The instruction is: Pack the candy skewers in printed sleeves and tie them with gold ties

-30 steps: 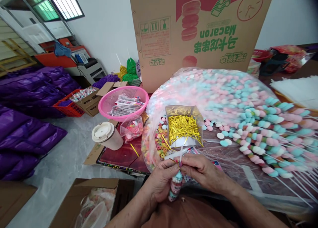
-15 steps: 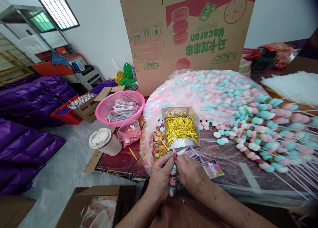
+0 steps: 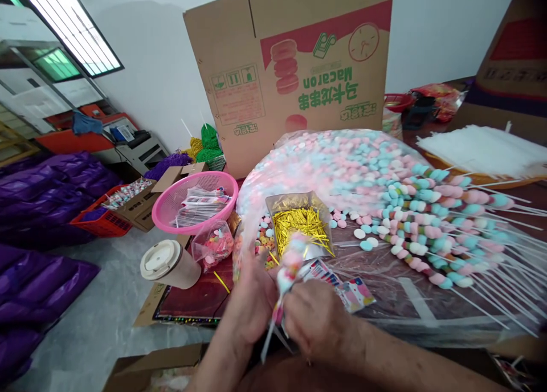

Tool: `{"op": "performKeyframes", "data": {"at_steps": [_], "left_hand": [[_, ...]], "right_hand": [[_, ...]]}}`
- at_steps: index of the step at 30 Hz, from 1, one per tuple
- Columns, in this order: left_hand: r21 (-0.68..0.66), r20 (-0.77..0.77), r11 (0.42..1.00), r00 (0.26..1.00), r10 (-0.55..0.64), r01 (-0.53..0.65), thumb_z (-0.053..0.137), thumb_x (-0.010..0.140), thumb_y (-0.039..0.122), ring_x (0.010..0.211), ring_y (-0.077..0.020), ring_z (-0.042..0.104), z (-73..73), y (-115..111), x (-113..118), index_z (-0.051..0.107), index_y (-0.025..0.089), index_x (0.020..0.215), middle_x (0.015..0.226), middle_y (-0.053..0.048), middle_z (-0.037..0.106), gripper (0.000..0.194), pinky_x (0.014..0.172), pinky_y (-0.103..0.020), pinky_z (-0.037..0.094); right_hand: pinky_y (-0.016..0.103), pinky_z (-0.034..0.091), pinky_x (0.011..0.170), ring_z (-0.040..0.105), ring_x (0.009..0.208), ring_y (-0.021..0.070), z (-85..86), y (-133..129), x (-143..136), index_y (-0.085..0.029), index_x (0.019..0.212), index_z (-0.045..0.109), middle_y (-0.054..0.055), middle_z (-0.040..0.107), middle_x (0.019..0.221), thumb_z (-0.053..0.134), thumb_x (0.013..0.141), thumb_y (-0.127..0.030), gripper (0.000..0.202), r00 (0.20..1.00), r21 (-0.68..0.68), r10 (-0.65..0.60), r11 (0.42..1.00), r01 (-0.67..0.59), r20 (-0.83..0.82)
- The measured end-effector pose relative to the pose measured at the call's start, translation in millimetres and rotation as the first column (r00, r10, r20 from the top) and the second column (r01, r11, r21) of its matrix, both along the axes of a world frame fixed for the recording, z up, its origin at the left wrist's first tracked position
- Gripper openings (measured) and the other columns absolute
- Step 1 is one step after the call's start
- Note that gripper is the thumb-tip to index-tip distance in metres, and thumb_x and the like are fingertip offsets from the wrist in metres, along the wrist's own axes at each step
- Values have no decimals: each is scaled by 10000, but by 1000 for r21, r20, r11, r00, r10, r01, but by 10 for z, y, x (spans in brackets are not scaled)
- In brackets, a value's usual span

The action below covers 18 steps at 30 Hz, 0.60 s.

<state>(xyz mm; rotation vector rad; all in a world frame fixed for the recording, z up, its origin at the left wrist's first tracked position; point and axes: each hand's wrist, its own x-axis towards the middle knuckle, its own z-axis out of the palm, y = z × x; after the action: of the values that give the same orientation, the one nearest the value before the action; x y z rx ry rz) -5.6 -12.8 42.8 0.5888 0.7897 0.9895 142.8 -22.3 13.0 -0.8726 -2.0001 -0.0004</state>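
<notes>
A wrapped candy skewer [image 3: 292, 262] of pink and white sweets stands tilted in front of me, blurred by motion, its white stick pointing down. My right hand [image 3: 314, 315] is closed around the lower part of its wrapper. To its left, my left hand [image 3: 256, 295] is open, its fingers stretched and blurred beside the skewer; whether it touches the wrapper I cannot tell. Just beyond the hands lies a pouch of gold twist ties [image 3: 301, 227]. Printed wrappers [image 3: 354, 294] lie on the table to the right of it.
Unwrapped candy skewers [image 3: 448, 232] are heaped at right, beside a big clear bag of pastel sweets [image 3: 325, 158]. At left stand a pink basket [image 3: 160, 207] of wrappers and a lidded cup [image 3: 182, 269]. A large carton [image 3: 239, 107] rises behind; an open box [image 3: 149, 363] sits below.
The skewer has turned over: its sweets now point up and its stick down. My left hand has let go of the wrapper neck and opened. The view has shifted right.
</notes>
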Motion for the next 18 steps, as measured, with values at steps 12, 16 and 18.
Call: {"op": "performKeyframes", "data": {"at_steps": [12,16,18], "left_hand": [[43,-21,997,998,-65,65,299,732,741,765,-240,638,-22,-3,51,706,144,782,773,-112,707,724,886,-408,404],[63,-309,990,946,-99,124,416,763,649,575,-187,589,-88,12,4,671,143,600,511,-60,612,589,743,-340,443],[43,-476,981,867,-146,189,434,795,585,598,-173,569,-164,5,12,665,146,607,538,-46,598,532,698,-300,431]], "right_hand": [[199,275,430,332,456,80,-40,2,-113,-199,573,394,-68,363,487,429,716,-273,165,723,-792,-360,432,-432,-590],[205,282,433,318,464,85,-76,57,-52,-208,557,353,-65,344,495,425,737,-303,216,694,-785,-416,500,-365,-588],[213,302,468,347,493,92,-58,21,-33,-202,553,365,-54,366,506,412,767,-283,234,794,-755,-336,618,-221,-507]]}}
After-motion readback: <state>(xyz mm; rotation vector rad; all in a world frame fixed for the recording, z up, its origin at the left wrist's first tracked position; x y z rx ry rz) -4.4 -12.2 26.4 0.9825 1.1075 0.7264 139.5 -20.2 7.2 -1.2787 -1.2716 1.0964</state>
